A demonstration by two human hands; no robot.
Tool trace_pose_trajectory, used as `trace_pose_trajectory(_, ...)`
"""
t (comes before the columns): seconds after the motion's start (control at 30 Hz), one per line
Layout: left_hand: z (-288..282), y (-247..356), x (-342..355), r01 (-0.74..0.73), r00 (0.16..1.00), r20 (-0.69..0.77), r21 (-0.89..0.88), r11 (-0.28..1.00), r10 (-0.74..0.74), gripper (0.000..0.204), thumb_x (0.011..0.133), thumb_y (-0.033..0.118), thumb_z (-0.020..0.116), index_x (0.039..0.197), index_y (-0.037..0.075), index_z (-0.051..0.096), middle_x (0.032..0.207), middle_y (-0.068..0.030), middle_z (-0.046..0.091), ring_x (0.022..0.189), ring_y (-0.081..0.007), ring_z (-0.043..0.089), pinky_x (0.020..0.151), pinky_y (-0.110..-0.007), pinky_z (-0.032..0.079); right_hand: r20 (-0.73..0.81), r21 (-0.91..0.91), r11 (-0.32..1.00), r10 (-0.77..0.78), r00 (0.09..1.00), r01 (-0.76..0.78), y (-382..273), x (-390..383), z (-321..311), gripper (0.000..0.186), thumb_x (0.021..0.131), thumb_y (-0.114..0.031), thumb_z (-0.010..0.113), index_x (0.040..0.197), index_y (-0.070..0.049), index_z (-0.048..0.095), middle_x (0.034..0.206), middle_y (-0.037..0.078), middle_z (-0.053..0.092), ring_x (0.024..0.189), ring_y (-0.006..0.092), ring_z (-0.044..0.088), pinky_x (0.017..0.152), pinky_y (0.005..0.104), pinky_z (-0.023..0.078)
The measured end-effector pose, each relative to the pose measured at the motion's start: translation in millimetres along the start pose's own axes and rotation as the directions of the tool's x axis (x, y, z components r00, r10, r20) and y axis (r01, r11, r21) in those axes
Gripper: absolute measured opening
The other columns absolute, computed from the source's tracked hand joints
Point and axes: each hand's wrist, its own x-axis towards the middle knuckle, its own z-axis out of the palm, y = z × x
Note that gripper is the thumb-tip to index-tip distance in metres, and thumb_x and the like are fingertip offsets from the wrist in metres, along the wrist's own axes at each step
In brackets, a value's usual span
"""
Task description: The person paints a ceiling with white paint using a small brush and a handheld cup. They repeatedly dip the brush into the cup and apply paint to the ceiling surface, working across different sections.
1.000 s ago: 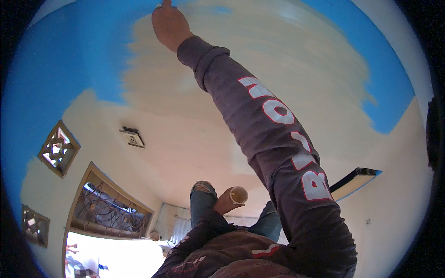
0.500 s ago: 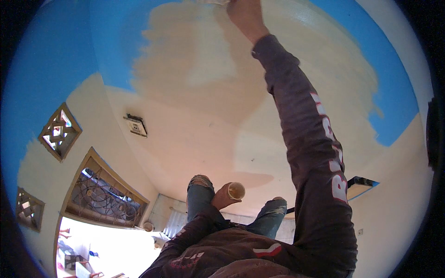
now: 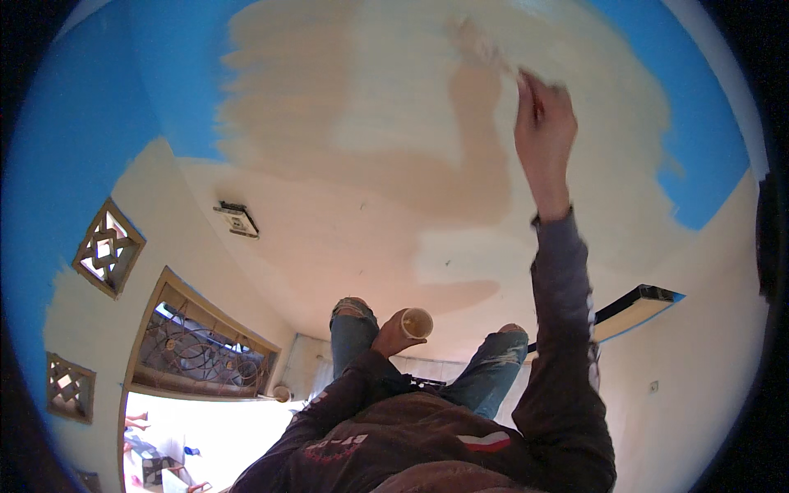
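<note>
My right hand (image 3: 546,123) is raised in front of the wall with its fingers closed round a paintbrush (image 3: 486,48). The brush points up and to the left, its bristles blurred against the cream paint (image 3: 403,107). Whether they touch the wall I cannot tell. Low in the middle, between my knees, my left hand (image 3: 389,335) grips a small round tub (image 3: 417,324). Its open top faces up, and its inside is pale. Blue paint (image 3: 705,148) borders the cream area on the right, and more blue (image 3: 90,107) lies to the left.
A switch box (image 3: 237,220) stands out from the wall left of centre. At left are patterned vent openings (image 3: 109,248) and a doorway topped by a grille (image 3: 205,345). A dark-edged shelf (image 3: 633,314) juts out at right. Beyond the doorway, parts of people show.
My right hand has come down and to the right from the top edge, bending the arm and bringing the brush into fuller view. My left hand keeps its hold on the tub.
</note>
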Motion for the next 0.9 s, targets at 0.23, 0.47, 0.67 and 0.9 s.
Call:
trace_pose_trajectory(0.23, 3.7, -8.8, -2.7, -0.002, 1.0, 0.027, -0.065, 0.998, 0.004, 0.091, 0.067, 0.034, 0.094, 0.138, 0.004, 0.047, 0.132, -0.0148, 0.06, 0.124, -0.0267, 0.058, 0.104, -0.04, 0.049, 0.578, 0.348, 0.153, 0.742, 0.34, -0.925, 46.6, -324.3, -56.8, 0.02, 0.102, -0.017, 0.055, 0.102, -0.002, 0.068, 0.072, -0.005, 0.051, 0.064, 0.0043, 0.047, 0.055, 0.024, 0.038)
trace_pose_trajectory(0.47, 4.1, -3.0, -15.0, 0.004, 0.998, 0.056, -0.003, 1.0, -0.004, 0.088, 0.068, 0.032, 0.094, 0.137, 0.004, 0.048, 0.129, -0.0146, 0.061, 0.122, -0.0259, 0.06, 0.103, -0.039, 0.049, 0.809, 0.279, -0.659, 0.554, -0.199, -0.699, 16.3, -517.7, -98.5, 0.024, 0.101, -0.023, 0.058, 0.118, -0.006, 0.062, 0.087, -0.001, 0.059, 0.073, 0.0076, 0.054, 0.063, 0.0225, 0.046)
trace_pose_trajectory(0.67, 2.4, 22.9, -26.4, 0.028, 0.999, 0.028, -0.054, 0.998, -0.026, 0.088, 0.066, 0.03, 0.095, 0.136, 0.003, 0.05, 0.129, -0.0136, 0.062, 0.121, -0.0244, 0.061, 0.102, -0.039, 0.051, 0.851, 0.272, -0.571, 0.519, -0.084, -0.775, 15.7, -522.7, -77.4, 0.023, 0.102, -0.018, 0.058, 0.123, -0.009, 0.055, 0.09, 0.003, 0.061, 0.073, 0.0131, 0.057, 0.065, 0.0262, 0.049)
trace_pose_trajectory(0.9, 5.0, 13.1, -29.4, 0.025, 1.0, -0.005, -0.019, 0.999, -0.025, 0.087, 0.065, 0.03, 0.095, 0.135, 0.003, 0.051, 0.128, -0.0134, 0.064, 0.119, -0.0239, 0.062, 0.101, -0.04, 0.052, 0.867, 0.261, -0.664, 0.48, -0.132, -0.701, 26.4, -532.8, -69.6, 0.022, 0.102, -0.014, 0.055, 0.123, -0.009, 0.051, 0.087, 0.003, 0.057, 0.067, 0.0111, 0.054, 0.061, 0.026, 0.047)
